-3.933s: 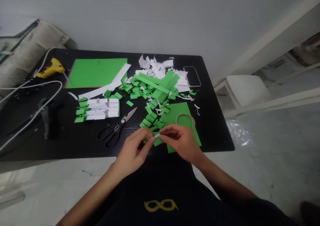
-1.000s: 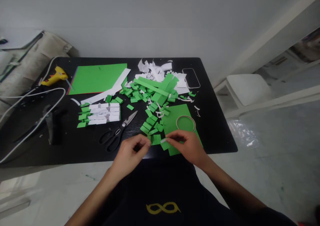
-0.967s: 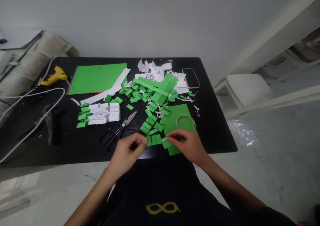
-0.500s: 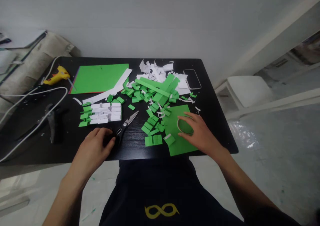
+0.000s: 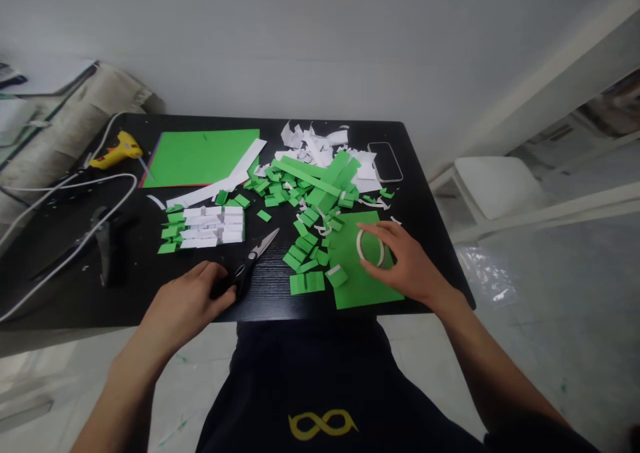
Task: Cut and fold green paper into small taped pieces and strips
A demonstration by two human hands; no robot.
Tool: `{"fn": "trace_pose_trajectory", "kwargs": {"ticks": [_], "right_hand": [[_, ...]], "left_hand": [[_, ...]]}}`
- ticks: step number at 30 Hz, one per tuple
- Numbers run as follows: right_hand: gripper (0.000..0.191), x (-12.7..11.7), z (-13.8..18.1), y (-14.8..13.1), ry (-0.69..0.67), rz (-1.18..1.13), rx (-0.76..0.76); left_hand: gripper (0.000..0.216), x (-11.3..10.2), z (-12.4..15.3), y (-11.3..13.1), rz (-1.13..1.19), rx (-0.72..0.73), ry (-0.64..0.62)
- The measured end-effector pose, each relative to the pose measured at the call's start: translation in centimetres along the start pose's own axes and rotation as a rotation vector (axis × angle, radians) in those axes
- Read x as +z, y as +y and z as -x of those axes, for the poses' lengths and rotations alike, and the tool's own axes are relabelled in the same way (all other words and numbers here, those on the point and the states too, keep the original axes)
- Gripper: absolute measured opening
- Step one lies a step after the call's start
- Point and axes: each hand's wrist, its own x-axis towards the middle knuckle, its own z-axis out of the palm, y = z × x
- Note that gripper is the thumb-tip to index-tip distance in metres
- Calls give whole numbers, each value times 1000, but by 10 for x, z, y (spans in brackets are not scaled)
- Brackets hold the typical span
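Observation:
My left hand (image 5: pixel 187 301) closes over the black handles of the scissors (image 5: pixel 249 263) on the black table (image 5: pixel 135 293); the blades point up and right. My right hand (image 5: pixel 407 263) grips the roll of tape (image 5: pixel 369 247) and tilts it up on edge over a green sheet (image 5: pixel 360 286). Just left of that sheet lie a folded green piece (image 5: pixel 307 281) and a small green piece with white tape on it (image 5: pixel 337 276). Several small green cut pieces (image 5: pixel 300 229) are scattered above them.
A row of white and green strips (image 5: pixel 207 225) lies at centre left. A large green sheet (image 5: pixel 203 156), white scraps (image 5: pixel 313 138), a phone (image 5: pixel 385 161), a yellow glue gun (image 5: pixel 116 151) and white cables (image 5: pixel 70 219) sit further back. A white stool (image 5: pixel 493 186) stands right of the table.
Both hands let go of the small taped green piece, which now lies on the table. My left hand moved left onto the scissors; my right hand moved to the tape roll and tipped it up.

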Motion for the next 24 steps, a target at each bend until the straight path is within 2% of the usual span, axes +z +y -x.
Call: {"fn": "trace_pose_trajectory", "kwargs": {"ticks": [2, 6, 9, 13, 18, 24], "right_hand": [[55, -3, 1, -4, 37, -168, 9], [48, -3, 5, -10, -11, -547, 126], [42, 1, 5, -15, -38, -697, 141], [42, 6, 3, -20, -107, -785, 118], [69, 9, 3, -25, -223, -800, 121], [58, 11, 4, -32, -230, -798, 117]], "left_hand": [[38, -4, 3, -5, 75, 18, -25], [42, -12, 11, -14, 238, 69, -95], [39, -14, 12, -12, 305, 122, -102], [35, -9, 8, 0, 388, 181, -51], [36, -2, -1, 14, 476, 198, -73], [30, -5, -7, 28, 467, 258, -122]]}}
